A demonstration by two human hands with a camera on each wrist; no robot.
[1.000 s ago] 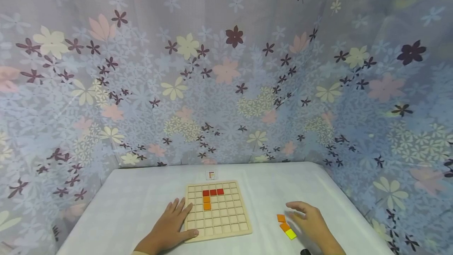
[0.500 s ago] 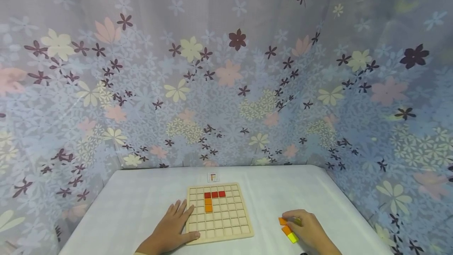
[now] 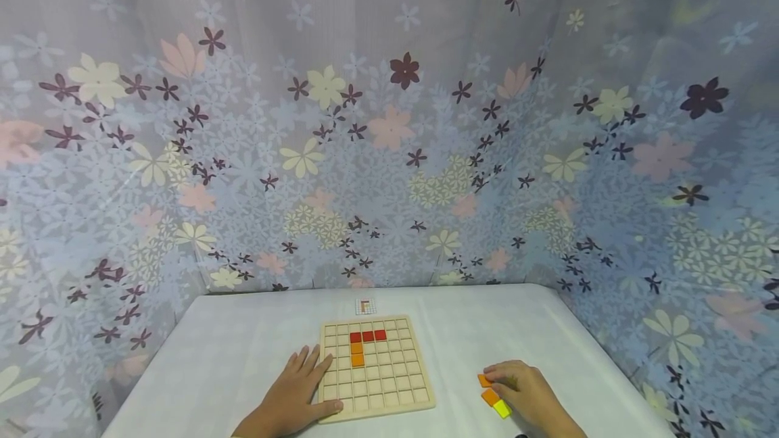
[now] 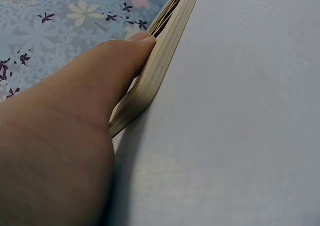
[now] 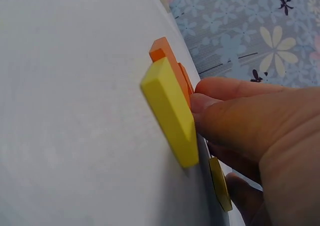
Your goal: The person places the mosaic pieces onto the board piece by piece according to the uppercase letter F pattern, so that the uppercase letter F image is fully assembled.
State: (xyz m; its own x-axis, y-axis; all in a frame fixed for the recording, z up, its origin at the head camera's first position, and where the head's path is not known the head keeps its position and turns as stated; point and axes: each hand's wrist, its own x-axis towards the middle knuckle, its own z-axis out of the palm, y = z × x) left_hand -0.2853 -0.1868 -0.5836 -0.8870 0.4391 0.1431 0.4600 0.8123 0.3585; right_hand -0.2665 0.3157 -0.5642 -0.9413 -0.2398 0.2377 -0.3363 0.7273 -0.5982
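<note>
My left hand (image 3: 292,394) rests on the left side of a wooden grid board (image 3: 389,404), fingers spread straight and thumb on its near edge. In the left wrist view the thumb (image 4: 115,61) lies against the board's rim. Three red tiles (image 3: 368,336) form a row on the board, with two orange tiles (image 3: 357,355) below the left one. Farther right, my right hand (image 3: 526,391) pinches an orange tile (image 3: 483,380) between thumb and index finger. A second orange tile (image 3: 490,397) and a yellow tile (image 5: 172,116) lie beside it. Another yellowish tile (image 5: 220,183) shows by the other fingers.
A small pattern card (image 3: 366,306) lies behind the board. White cloth covers the table (image 3: 255,323), and a floral curtain (image 3: 389,154) rises behind and at both sides. Part of a dark object (image 3: 521,435) shows at the bottom edge, near my right wrist.
My right hand has moved slightly left and down, its thumb and index finger closing from apart onto the far orange tile. The left hand stays on the board.
</note>
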